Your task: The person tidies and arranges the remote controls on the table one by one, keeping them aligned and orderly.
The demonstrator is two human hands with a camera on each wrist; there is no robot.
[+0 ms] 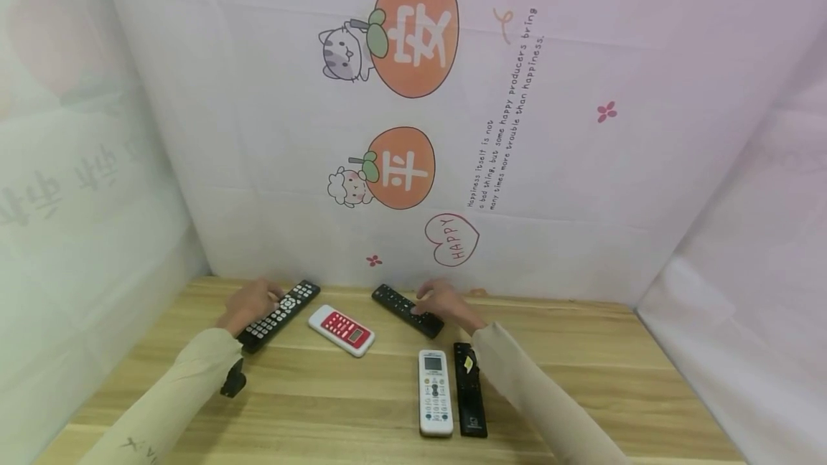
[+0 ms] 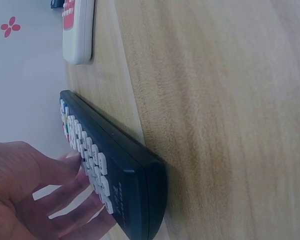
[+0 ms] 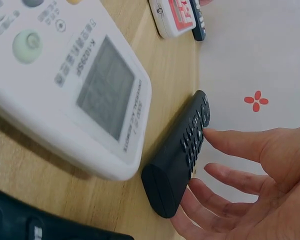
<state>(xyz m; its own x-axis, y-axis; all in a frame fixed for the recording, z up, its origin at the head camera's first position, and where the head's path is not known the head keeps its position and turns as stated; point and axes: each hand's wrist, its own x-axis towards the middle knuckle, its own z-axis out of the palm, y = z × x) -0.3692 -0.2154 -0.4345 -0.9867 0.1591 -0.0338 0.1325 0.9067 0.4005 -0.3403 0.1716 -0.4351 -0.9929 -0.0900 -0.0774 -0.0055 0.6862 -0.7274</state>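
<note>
At the back left of the table, my left hand (image 1: 252, 301) is on a long black remote control (image 1: 281, 313) with white buttons. In the left wrist view its thumb (image 2: 65, 167) touches the button face while the other fingers curl at the far long edge. Further right, my right hand (image 1: 446, 302) is at a smaller black remote control (image 1: 407, 309) with dark buttons. The right wrist view shows that thumb (image 3: 230, 142) against its face and the lower fingers at its far edge. Both remotes appear to lie on the wood.
Between the hands lies a white remote with a red panel (image 1: 341, 330). Nearer the front, a white remote with a grey screen (image 1: 436, 393) lies beside another black remote (image 1: 472, 404), partly behind the right sleeve. A printed white cloth (image 1: 549, 250) rises behind the wooden table (image 1: 336, 407).
</note>
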